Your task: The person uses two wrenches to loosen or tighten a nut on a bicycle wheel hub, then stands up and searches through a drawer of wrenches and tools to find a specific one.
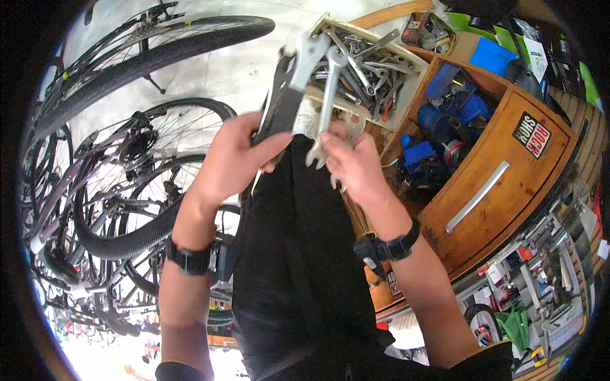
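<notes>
My left hand is closed round an adjustable wrench with a silver head and a dark handle. A flat black piece lies alongside it in the same grip; its kind is unclear. My right hand pinches a silver open-end wrench, its upper jaw close to the adjustable wrench's head. Below those fingers another wrench end shows, partly hidden by the hand. Just beyond both hands, a pale tray holds several loose wrenches and other metal tools.
Several bicycles crowd the left side. On the right is an open wooden drawer with a metal handle and blue containers inside. Tools and a green cloth lie at the lower right. A small box of parts sits at the back.
</notes>
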Demonstrator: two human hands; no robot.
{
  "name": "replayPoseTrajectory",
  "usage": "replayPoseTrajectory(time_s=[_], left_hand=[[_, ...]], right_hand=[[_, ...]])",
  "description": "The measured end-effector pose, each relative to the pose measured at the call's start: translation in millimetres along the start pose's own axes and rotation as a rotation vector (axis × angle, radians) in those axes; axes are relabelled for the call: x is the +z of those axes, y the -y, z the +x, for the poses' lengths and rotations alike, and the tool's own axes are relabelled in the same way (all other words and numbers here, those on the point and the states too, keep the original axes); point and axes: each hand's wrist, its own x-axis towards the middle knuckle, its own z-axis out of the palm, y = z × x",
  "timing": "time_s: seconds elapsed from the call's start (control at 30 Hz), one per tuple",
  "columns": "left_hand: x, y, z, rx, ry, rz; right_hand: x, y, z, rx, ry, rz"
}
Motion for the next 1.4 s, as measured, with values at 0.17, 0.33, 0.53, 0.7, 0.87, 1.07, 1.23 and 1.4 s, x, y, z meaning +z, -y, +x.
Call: replayPoseTrajectory(time_s=[0.17,0.33,0.53,0.7,0.87,1.07,1.23,1.4], left_hand=[[-2.0,41.9,-14.4,-0.222,-0.067,-0.058],[7.5,78.4,-9.1,-0.293,-0.055,-0.071],[12.5,121.9,-6.2,-0.416,-0.052,-0.04],[14.6,131.8,7.5,-0.474,-0.059,-0.055],[11.8,141.3,18.5,-0.443,-0.098,-0.033],[11.1,157.9,17.0,-0.483,-0.202,-0.056],[14.6,144.6,20.3,-0.478,-0.198,-0.051],[10.3,145.1,11.2,-0.418,-0.194,0.003]], right_hand=[[-109.6,-49.6,124.2,0.032,-0.61,-0.336],[-224.0,-77.5,220.3,0.087,-0.799,-0.587],[-184.8,-94.3,234.9,-0.264,-0.892,-1.301],[-133.8,-117.6,268.3,-0.431,-0.139,-1.481],[-121.7,-138.5,324.8,-0.386,-0.253,-1.737],[-111.5,-136.3,341.8,-0.132,-0.223,-1.863],[-116.4,-119.0,346.9,0.079,-0.132,-1.865],[-131.8,-107.8,327.9,-0.179,-0.124,-1.835]])
